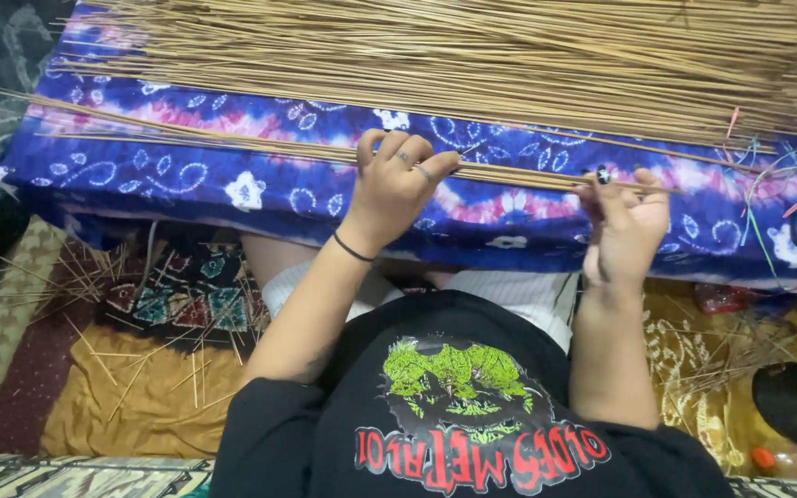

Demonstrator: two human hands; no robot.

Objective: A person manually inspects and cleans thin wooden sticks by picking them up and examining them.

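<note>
View from above the seated person, read from left to right: snapped-off stick ends (131, 355) lie scattered on the patterned floor mat (20, 304) at the left; above them a low worktop draped in a blue and pink tie-dye cloth (186, 180) carries a broad heap of thin straw-coloured sticks (472, 55) along its far side, and a small bundle of sticks (260, 146) drawn apart from that heap lies lengthwise across the cloth, running from the left edge to the hands. The left hand (397, 189), with a black band at the wrist, has its fingers curled down over the bundle, the grip pressed together on it. The right hand (624, 221) pinches the bundle's right end between thumb and fingers, palm turned toward the body. Loose coloured threads (767, 198) trail over the cloth at the far right. The sticks look light, dry and springy but brittle, likely to snap if bent sharply and to slide lengthwise against one another; the bundle is judged best held at two points well apart, squeezed from above, as both hands do here
</note>
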